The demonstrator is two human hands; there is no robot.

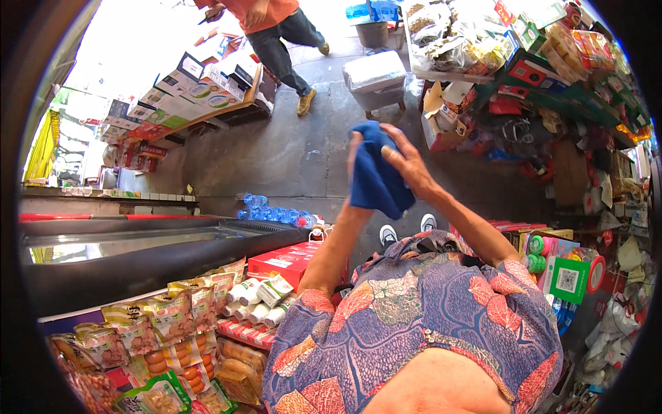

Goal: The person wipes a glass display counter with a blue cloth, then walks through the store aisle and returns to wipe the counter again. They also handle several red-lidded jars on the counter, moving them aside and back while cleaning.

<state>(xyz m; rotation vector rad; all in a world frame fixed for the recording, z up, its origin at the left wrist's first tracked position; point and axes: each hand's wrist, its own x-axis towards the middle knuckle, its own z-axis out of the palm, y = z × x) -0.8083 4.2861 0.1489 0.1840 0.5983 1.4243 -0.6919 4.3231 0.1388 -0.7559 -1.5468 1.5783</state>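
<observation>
A blue cloth (380, 173) is held up between my two hands, in front of my body and above the grey floor. My left hand (355, 160) is at the cloth's left side, mostly covered by it, with a fingertip showing at the upper edge. On the right side, my right hand (408, 160) presses on the cloth with its thumb and fingers. Part of the cloth hangs down over my left wrist. Whatever may lie inside the cloth is hidden.
Snack packs (170, 315) and a red box (284, 261) stand at the lower left, beside a black-edged glass-topped case (155, 243). Plastic bottles (274, 213) stand on the floor. A wrapped stool (375, 77), a person walking (279, 46) and goods-laden shelves are ahead.
</observation>
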